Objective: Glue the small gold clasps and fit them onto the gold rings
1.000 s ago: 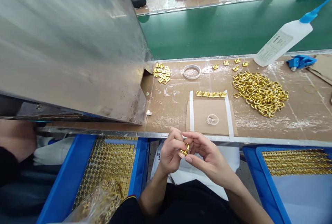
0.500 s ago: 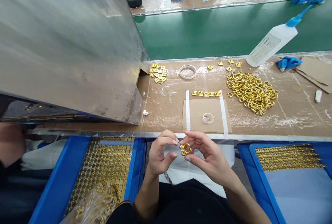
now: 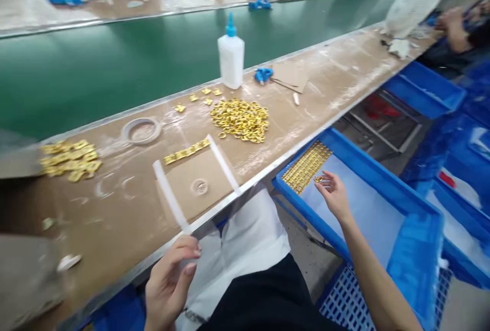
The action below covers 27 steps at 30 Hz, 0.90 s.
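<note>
My right hand (image 3: 334,194) pinches a gold ring (image 3: 318,179) over the blue tray (image 3: 415,208) at the right, beside rows of gold pieces (image 3: 306,166) lying on its pale liner. Near the table's front edge is my left hand (image 3: 174,275), its thumb and fingers curled close together; whether something small sits between the fingertips is too blurred to tell. A cardboard pad (image 3: 195,180) with white tape strips lies ahead of it, bearing a small clear round dish (image 3: 199,186). Gold pieces form a line (image 3: 187,151) along the pad's far edge.
A heap of gold rings (image 3: 241,119), a white bottle (image 3: 231,60), a tape roll (image 3: 141,131), blue clips (image 3: 263,75) and more gold pieces (image 3: 71,160) are on the table (image 3: 115,218). Beyond runs a green belt (image 3: 153,45), with people's hands across it.
The view has swung right. My right hand has carried the gold ring away from my left hand to above the right tray. My left hand stays near the table's edge.
</note>
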Each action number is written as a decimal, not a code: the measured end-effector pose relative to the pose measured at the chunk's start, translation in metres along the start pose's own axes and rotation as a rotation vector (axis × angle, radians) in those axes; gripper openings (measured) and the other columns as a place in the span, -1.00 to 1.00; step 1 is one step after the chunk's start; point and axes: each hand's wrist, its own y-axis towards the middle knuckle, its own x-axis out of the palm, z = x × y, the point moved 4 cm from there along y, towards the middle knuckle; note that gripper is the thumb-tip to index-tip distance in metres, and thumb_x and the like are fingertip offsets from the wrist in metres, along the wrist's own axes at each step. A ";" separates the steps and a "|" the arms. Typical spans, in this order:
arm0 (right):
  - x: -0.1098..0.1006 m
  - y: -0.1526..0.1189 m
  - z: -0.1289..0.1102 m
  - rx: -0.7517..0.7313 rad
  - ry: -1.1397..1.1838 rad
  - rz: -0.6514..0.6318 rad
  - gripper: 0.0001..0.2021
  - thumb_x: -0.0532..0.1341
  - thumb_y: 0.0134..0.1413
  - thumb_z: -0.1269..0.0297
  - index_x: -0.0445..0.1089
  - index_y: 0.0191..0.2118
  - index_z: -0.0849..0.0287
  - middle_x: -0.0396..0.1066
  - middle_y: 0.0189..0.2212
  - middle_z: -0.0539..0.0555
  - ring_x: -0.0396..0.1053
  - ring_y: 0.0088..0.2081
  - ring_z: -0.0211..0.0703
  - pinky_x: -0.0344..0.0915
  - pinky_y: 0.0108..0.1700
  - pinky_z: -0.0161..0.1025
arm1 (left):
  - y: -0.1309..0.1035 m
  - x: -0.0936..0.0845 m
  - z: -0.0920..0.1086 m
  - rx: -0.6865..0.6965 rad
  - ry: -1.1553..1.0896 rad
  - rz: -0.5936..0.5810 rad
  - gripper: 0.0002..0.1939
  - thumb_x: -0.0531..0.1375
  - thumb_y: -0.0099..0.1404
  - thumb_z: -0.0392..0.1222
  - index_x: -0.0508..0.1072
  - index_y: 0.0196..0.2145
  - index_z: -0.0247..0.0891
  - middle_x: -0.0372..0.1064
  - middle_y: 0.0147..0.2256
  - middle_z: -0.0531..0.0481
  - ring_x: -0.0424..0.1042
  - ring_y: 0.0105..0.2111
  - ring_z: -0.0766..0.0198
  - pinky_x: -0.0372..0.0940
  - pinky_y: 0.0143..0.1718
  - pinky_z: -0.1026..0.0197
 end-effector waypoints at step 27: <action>0.038 -0.017 0.110 0.093 -0.046 -0.520 -0.70 0.26 -0.05 0.57 0.44 -0.16 0.17 0.52 -0.35 0.02 0.52 -0.33 -0.16 0.48 -0.16 -0.20 | 0.030 0.076 -0.015 -0.119 0.391 -0.292 -0.91 0.21 0.35 -0.23 0.50 -0.32 -0.18 0.52 -0.35 -0.03 0.56 -0.33 0.18 0.46 -0.24 0.24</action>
